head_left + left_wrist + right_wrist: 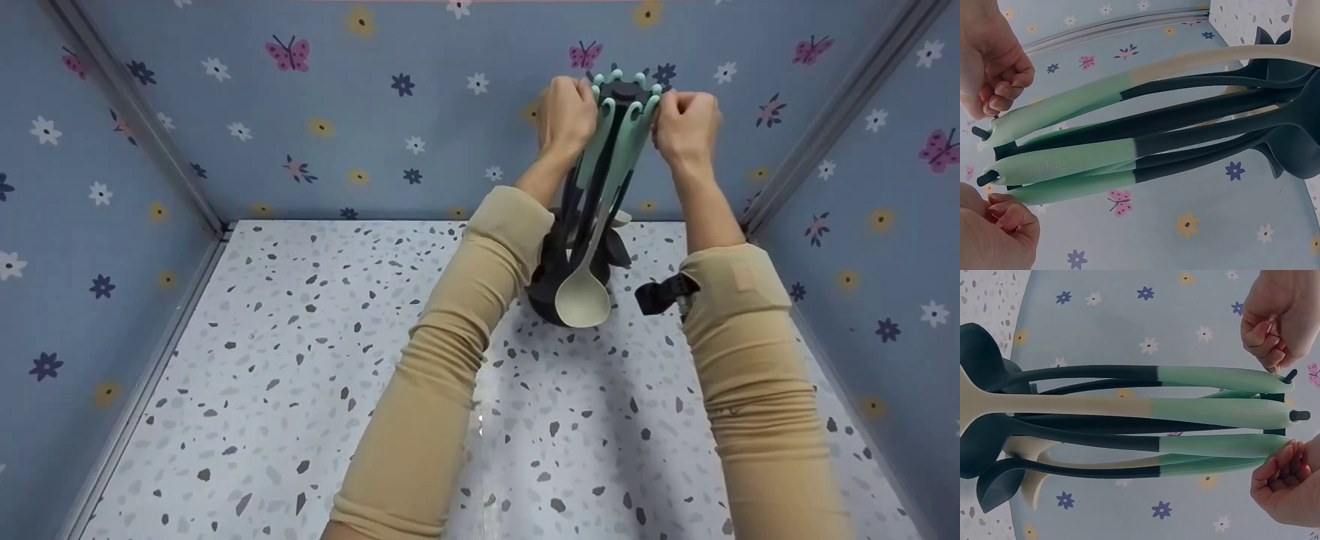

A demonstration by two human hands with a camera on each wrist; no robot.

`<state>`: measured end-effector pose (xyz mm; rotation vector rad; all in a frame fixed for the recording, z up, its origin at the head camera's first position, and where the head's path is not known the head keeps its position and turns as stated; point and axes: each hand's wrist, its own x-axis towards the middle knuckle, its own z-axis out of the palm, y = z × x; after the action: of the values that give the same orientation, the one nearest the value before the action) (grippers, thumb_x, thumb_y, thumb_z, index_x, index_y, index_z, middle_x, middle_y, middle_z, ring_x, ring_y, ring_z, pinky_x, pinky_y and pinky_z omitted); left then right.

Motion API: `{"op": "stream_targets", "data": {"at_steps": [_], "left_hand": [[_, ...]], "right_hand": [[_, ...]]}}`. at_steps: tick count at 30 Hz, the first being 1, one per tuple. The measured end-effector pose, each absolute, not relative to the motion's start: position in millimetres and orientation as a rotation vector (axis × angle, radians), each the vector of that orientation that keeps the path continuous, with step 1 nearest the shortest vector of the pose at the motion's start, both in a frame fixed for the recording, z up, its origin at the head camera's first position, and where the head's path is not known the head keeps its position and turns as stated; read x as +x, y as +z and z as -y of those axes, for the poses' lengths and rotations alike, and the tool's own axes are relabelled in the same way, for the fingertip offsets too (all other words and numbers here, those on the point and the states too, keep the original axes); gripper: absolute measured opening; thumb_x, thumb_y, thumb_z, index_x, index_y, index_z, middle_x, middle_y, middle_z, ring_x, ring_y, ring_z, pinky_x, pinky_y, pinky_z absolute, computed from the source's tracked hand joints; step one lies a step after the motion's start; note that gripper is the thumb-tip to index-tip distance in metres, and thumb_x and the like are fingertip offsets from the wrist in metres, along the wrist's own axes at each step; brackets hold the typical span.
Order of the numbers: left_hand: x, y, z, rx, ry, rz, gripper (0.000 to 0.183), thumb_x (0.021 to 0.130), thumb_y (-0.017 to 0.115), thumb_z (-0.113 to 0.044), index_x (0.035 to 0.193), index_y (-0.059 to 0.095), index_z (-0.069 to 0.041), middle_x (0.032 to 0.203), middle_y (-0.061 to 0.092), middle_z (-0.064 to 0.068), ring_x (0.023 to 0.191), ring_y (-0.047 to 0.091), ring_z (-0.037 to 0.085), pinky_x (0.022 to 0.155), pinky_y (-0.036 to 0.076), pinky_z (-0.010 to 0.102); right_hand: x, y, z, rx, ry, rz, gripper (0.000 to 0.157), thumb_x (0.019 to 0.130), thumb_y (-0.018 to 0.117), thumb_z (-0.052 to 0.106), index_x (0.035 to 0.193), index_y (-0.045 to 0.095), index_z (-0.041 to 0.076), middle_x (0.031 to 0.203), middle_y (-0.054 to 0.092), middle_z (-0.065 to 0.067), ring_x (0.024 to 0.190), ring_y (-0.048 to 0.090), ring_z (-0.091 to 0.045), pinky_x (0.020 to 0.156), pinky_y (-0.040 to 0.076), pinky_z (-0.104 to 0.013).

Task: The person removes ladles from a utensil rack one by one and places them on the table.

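Observation:
A utensil stand (626, 93) with a dark top ring and post stands near the back wall, hung round with several green-handled kitchen utensils. Facing me is a cream spoon (583, 300); dark heads (982, 444) hang beside it. At the ring's left side, my left hand (568, 116) has curled fingers and pinches the top end of a green handle (1072, 188). Opposite it, my right hand (688, 127) pinches another green handle (1224, 445) by its top end. Which heads belong to these two handles is hard to make out.
Behind the stand rises a blue flowered wall (412, 127), with side panels at left and right. Underneath is a white speckled surface (300, 360). A black device (664, 294) is strapped at the right sleeve's cuff.

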<state>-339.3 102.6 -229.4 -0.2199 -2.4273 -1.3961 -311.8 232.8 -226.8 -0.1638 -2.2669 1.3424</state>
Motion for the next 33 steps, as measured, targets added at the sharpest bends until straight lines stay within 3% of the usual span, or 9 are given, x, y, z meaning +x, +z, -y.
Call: {"op": "stream_targets", "data": {"at_steps": [17,25,33], "left_hand": [[-329.4,-233.2,-82.0,-0.217,-1.428,2.373,0.044,0.096,0.036,-0.016,0.052,0.033,-0.012,0.048,0.031,-0.002,0.044,0.030,0.007,0.045,0.026,0.020],[-322.9,-239.3,-69.4,-0.290,-1.466,2.250,0.044,0.094,0.038,-0.012,0.051,0.031,-0.012,0.047,0.028,-0.002,0.042,0.026,0.006,0.044,0.022,0.020],[-313.3,-243.4,-58.1,-0.329,-1.530,2.183,0.041,0.094,0.040,-0.011,0.053,0.035,-0.011,0.051,0.032,-0.001,0.046,0.031,0.008,0.045,0.025,0.019]], "right_hand": [[-303.5,-228.5,-221.0,-0.056,1.370,2.280,0.044,0.090,0.039,0.009,0.047,0.047,0.011,0.046,0.046,0.003,0.039,0.041,-0.007,0.039,0.032,-0.017],[-297.7,-231.6,-212.4,0.040,1.416,2.237,0.043,0.090,0.040,0.008,0.047,0.045,0.010,0.046,0.044,0.001,0.040,0.039,-0.009,0.040,0.031,-0.019],[-292.6,-234.7,-204.4,0.090,1.471,2.219,0.044,0.090,0.040,0.005,0.047,0.044,0.010,0.046,0.043,0.001,0.039,0.038,-0.009,0.039,0.032,-0.018]]}}
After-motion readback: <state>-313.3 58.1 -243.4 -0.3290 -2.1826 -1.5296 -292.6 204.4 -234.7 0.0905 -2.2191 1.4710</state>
